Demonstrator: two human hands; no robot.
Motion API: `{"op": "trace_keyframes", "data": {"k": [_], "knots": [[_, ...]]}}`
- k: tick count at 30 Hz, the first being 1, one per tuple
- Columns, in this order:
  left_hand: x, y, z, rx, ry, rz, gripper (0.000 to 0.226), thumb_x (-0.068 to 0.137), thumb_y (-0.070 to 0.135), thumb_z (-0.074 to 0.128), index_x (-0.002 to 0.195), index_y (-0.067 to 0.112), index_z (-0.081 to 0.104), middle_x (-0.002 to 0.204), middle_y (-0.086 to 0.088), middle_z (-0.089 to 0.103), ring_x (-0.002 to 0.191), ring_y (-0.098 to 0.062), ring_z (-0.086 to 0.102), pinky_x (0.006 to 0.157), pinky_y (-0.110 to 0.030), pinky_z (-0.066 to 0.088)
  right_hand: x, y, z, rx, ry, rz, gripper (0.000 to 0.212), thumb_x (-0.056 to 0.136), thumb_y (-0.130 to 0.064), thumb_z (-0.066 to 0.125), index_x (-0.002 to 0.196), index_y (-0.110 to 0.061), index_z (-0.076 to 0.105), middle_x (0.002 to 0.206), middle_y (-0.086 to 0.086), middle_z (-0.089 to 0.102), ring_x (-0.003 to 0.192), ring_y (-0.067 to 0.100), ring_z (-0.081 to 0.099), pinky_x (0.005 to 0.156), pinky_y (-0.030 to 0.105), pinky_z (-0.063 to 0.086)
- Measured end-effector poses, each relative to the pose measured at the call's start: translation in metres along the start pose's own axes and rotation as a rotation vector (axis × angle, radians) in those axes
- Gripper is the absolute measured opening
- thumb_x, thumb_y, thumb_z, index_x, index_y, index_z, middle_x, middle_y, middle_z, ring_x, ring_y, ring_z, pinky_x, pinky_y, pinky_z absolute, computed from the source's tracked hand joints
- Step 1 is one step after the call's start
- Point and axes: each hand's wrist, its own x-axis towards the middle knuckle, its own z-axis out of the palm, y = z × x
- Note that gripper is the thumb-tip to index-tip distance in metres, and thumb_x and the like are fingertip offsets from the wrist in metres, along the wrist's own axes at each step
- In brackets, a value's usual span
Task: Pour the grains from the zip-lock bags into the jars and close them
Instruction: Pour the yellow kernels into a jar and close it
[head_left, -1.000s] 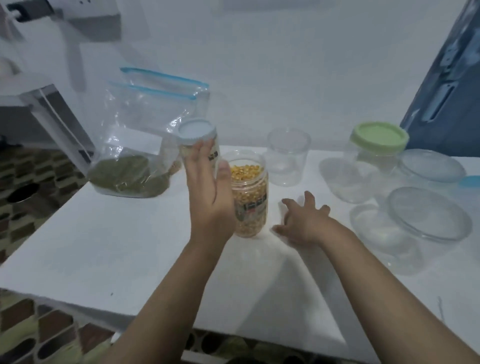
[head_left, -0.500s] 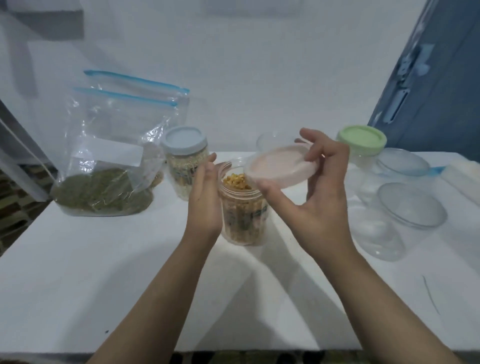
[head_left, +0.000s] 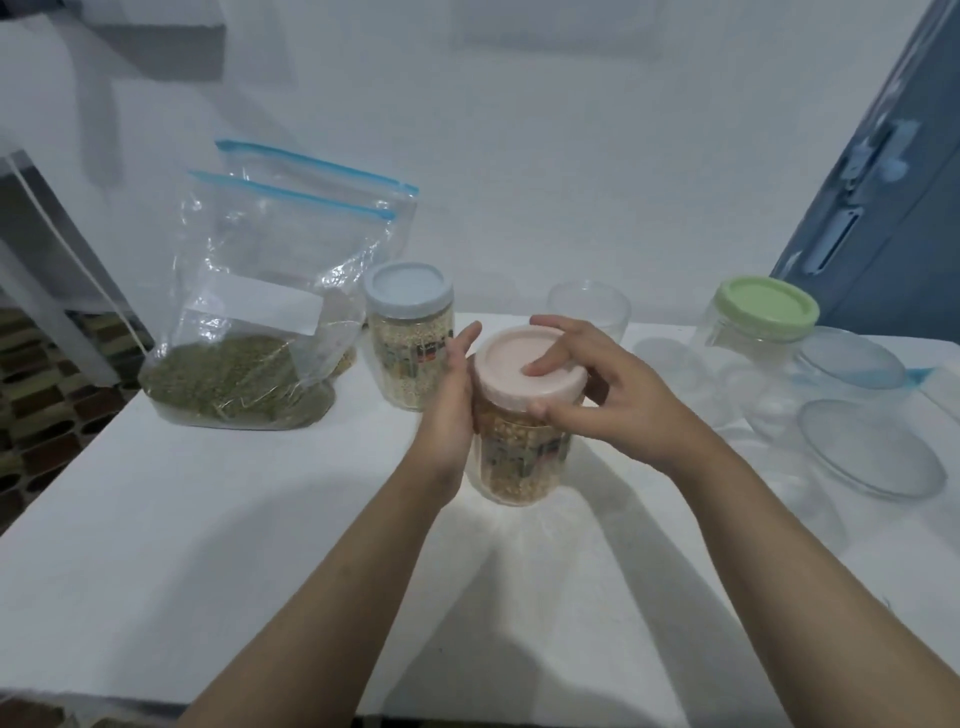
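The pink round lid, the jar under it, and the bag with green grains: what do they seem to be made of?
Pink round lid: probably matte opaque plastic, with an even colour and a moulded rim. Clear jar of yellow grains under it: transparent, likely plastic, though glass is possible. Zip-lock bag of green grains: thin glossy plastic film, crinkled, with a blue zip strip.

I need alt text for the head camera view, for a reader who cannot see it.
A right hand sets a pink lid on a jar of yellow grains, steadied by the left hand, on a white table. Behind stand a blue-lidded jar and a zip-lock bag of green grains.
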Motion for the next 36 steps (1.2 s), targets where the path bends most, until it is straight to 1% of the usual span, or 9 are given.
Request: {"op": "trace_keyframes", "data": {"k": [3,5,9,13,20,26,30,33,36], "knots": [[-0.004,0.001,-0.011,0.065,-0.134,0.029,0.054,0.096,0.059,0.030,0.137,0.027,0.045,0.138,0.005,0.055,0.131,-0.009,0.049,0.104,-0.026,0.043,0.001,0.004,0.000,0.108,-0.017,0.022,0.026,0.073,-0.016,0.079,0.095,-0.023,0.067,0.146,-0.011,0.044,0.134,0.012,0.047,0.106,0.042,0.044],[-0.003,0.000,-0.025,0.200,-0.264,0.054,0.065,0.090,0.060,0.054,0.143,0.024,0.041,0.143,0.006,0.053,0.135,-0.011,0.046,0.110,-0.033,0.041,-0.001,0.005,0.004,0.143,0.021,0.015,0.027,0.071,-0.022,0.080,0.093,-0.026,0.066,0.147,-0.011,0.044,0.136,0.012,0.045,0.105,0.038,0.043],[0.001,0.007,-0.036,0.373,-0.340,0.033,0.084,0.071,0.046,0.083,0.142,0.028,0.041,0.136,0.012,0.057,0.131,-0.008,0.051,0.109,-0.039,0.044,-0.005,-0.007,-0.001,-0.188,0.089,-0.001,0.028,0.072,-0.035,0.085,0.092,-0.036,0.065,0.138,-0.014,0.051,0.134,0.004,0.043,0.106,0.031,0.039],[0.004,0.012,-0.039,0.418,-0.328,0.051,0.076,0.070,0.030,0.086,0.135,0.030,0.049,0.129,0.011,0.062,0.126,-0.009,0.055,0.107,-0.046,0.046,-0.006,-0.015,0.007,-0.296,0.115,0.025,0.034,0.073,-0.038,0.085,0.090,-0.030,0.056,0.112,-0.011,0.059,0.102,0.004,0.055,0.078,0.018,0.046],[0.002,0.017,-0.038,0.446,-0.332,0.058,0.082,0.064,0.039,0.085,0.136,0.028,0.048,0.131,0.011,0.060,0.126,-0.004,0.054,0.104,-0.044,0.049,-0.007,0.005,-0.003,0.107,-0.004,0.033,0.025,0.075,-0.018,0.084,0.088,-0.023,0.064,0.146,-0.012,0.048,0.135,0.007,0.047,0.114,0.040,0.038],[-0.001,0.018,-0.036,0.479,-0.321,0.084,0.071,0.063,0.046,0.084,0.126,0.040,0.051,0.126,0.014,0.062,0.124,-0.004,0.055,0.103,-0.044,0.050,-0.014,0.010,0.024,0.031,0.263,-0.019,0.039,0.064,-0.042,0.084,0.093,-0.033,0.060,0.127,-0.007,0.051,0.121,0.003,0.052,0.100,0.027,0.047],[-0.006,0.017,-0.036,0.464,-0.323,0.081,0.066,0.065,0.048,0.081,0.122,0.049,0.049,0.124,0.028,0.060,0.125,0.004,0.052,0.108,-0.036,0.045,-0.016,0.002,0.032,0.181,0.420,0.092,0.041,0.087,-0.056,0.060,0.123,-0.035,0.059,0.121,-0.012,0.051,0.101,-0.004,0.060,0.092,0.021,0.049],[-0.006,0.017,-0.036,0.469,-0.327,0.070,0.065,0.066,0.048,0.080,0.122,0.051,0.048,0.123,0.033,0.059,0.124,0.007,0.051,0.108,-0.031,0.044,-0.015,0.007,0.028,0.254,0.467,0.119,0.017,0.096,-0.045,0.056,0.099,-0.029,0.062,0.098,-0.017,0.063,0.084,0.002,0.057,0.092,0.032,0.046],[-0.008,0.016,-0.036,0.464,-0.323,0.078,0.060,0.073,0.041,0.083,0.120,0.051,0.048,0.119,0.037,0.060,0.121,0.010,0.052,0.104,-0.025,0.043,-0.019,0.014,0.031,0.184,0.392,0.121,0.022,0.094,-0.045,0.054,0.112,-0.034,0.061,0.120,-0.018,0.058,0.109,0.004,0.055,0.103,0.032,0.042]]}}
